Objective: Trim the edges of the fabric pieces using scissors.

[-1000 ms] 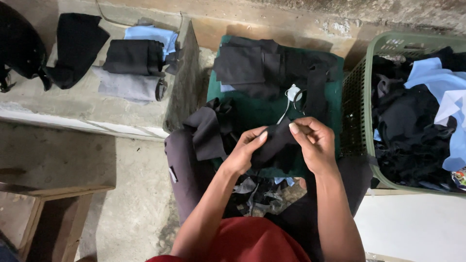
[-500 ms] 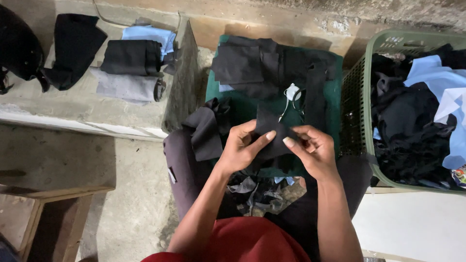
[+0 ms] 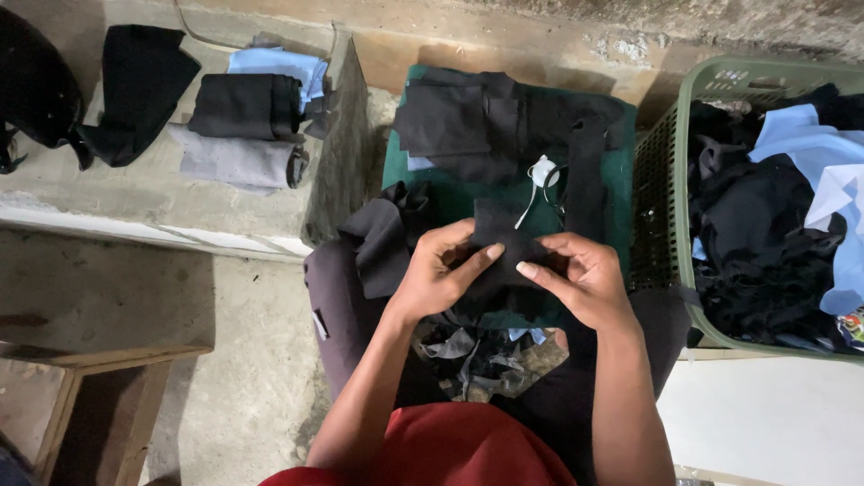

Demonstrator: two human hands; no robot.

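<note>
We see both hands closed on one small square piece of black cloth [image 3: 500, 236], held above the lap and just in front of the dark green cloth-covered surface [image 3: 450, 193]. The left hand [image 3: 432, 274] pinches the cloth's left edge, thumb on top pointing right, fingers curled underneath. The right hand [image 3: 580, 274] pinches the right edge, its thumb laid flat along the cloth and its fingers folded behind. The two thumb tips lie near each other, almost meeting over the cloth's lower middle. Neither hand is spread; both are drawn tight on the fabric.

A crumpled black cloth [image 3: 382, 238] hangs over the left knee, touching the left hand's wrist side. On the green surface lies a flat pile of black fabric pieces [image 3: 477, 117], with a small white tag and cord [image 3: 540, 175] just beyond the held cloth.

To the right, the olive green plastic laundry basket [image 3: 670, 180] stands close against the green surface, filled with black and light blue garments [image 3: 792, 198]; the right hand has little room on that side. To the left, a raised concrete ledge [image 3: 135, 193] carries a folded stack of black, grey and light blue cloth [image 3: 243, 121], well apart from the hands. Scraps of grey and black cloth [image 3: 477, 355] lie on the floor between the knees, below the hands.
</note>
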